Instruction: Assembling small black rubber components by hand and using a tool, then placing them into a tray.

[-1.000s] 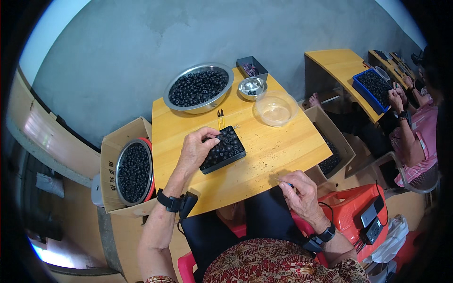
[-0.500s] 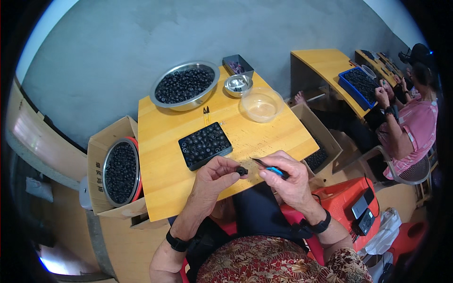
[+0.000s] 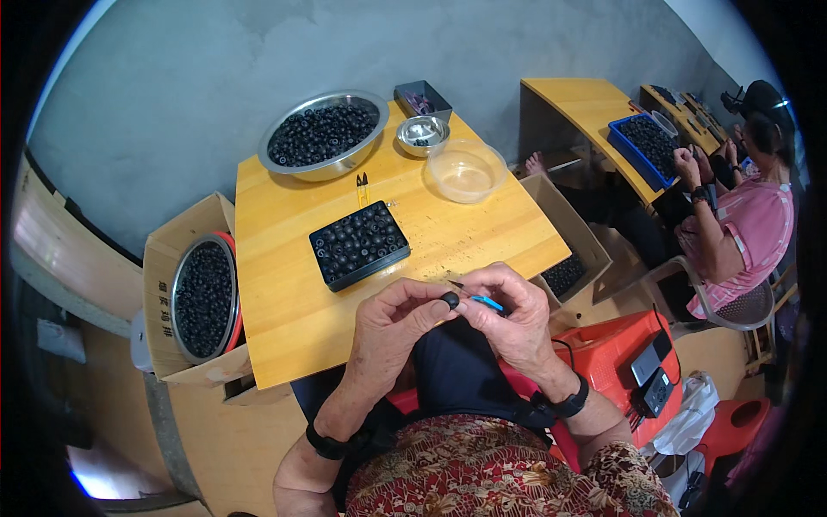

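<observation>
Just past the table's near edge, my left hand [image 3: 394, 317] pinches a small round black piece [image 3: 450, 300] between thumb and fingers. Close beside it, my right hand [image 3: 510, 312] is closed around a small blue-handled tool [image 3: 488, 302] with a thin dark point. The tool's tip is near the black piece; whether they touch, I cannot tell. Beyond my left hand sits a black square tray [image 3: 360, 279] filled with similar round pieces, some showing a hole. Behind that tray lie yellow-handled snips [image 3: 363, 190] with dark blades.
A large steel basin [image 3: 379, 138] of black pieces stands far left on the table [image 3: 276, 319]. Nearby are a small steel bowl [image 3: 405, 146], clear plastic bowl [image 3: 468, 178] and dark box [image 3: 444, 112]. Cartons [image 3: 159, 258] flank the table. Another person [image 3: 749, 224] works at right.
My hands have come closer together, the right one moving left with the tool toward the piece. The black piece is turned differently. The whole view has shifted slightly.
</observation>
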